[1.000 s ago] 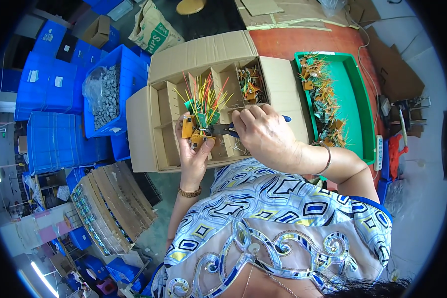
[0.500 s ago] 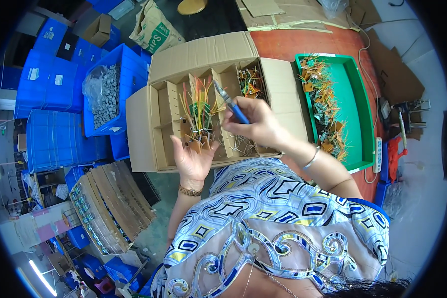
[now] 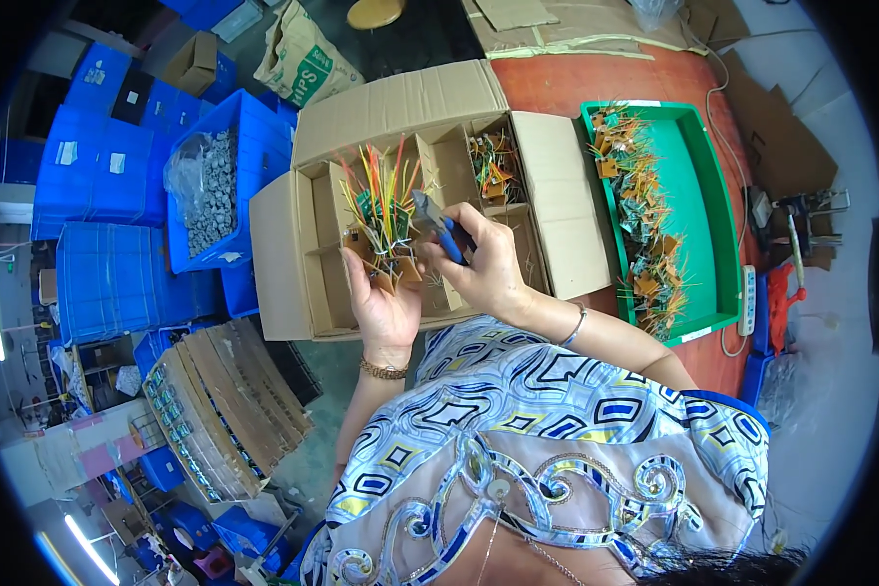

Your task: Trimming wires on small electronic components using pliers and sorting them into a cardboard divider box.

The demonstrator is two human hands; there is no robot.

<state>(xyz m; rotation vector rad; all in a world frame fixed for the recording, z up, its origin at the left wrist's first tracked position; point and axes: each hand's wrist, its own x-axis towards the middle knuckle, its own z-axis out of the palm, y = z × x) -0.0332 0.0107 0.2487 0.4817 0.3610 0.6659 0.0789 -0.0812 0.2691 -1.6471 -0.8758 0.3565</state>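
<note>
My left hand (image 3: pixel 386 314) is cupped around the bottom of a bundle of small circuit boards (image 3: pixel 389 223). Red, orange and yellow wires fan upward from the boards. A pair of cutting pliers (image 3: pixel 450 237) with blue handles is gripped in my right hand (image 3: pixel 492 271). Its jaws point up and left, close beside the bundle's right side; whether they touch a wire I cannot tell. Beneath both hands stands an open cardboard box (image 3: pixel 280 249) split by cardboard dividers. Its far right compartment contains more wired circuit boards (image 3: pixel 494 164).
A green tray (image 3: pixel 710 225) on the red table (image 3: pixel 547 83) at the right has wired boards heaped along its left side. To the left, a blue bin (image 3: pixel 269 132) contains small grey parts, near stacked blue crates (image 3: pixel 98 176). A power strip (image 3: pixel 748 298) lies beyond the tray.
My right hand has come down and slightly left, bringing the pliers' jaws lower beside the bundle. The bundle tilts a little more to the left, still in my left hand.
</note>
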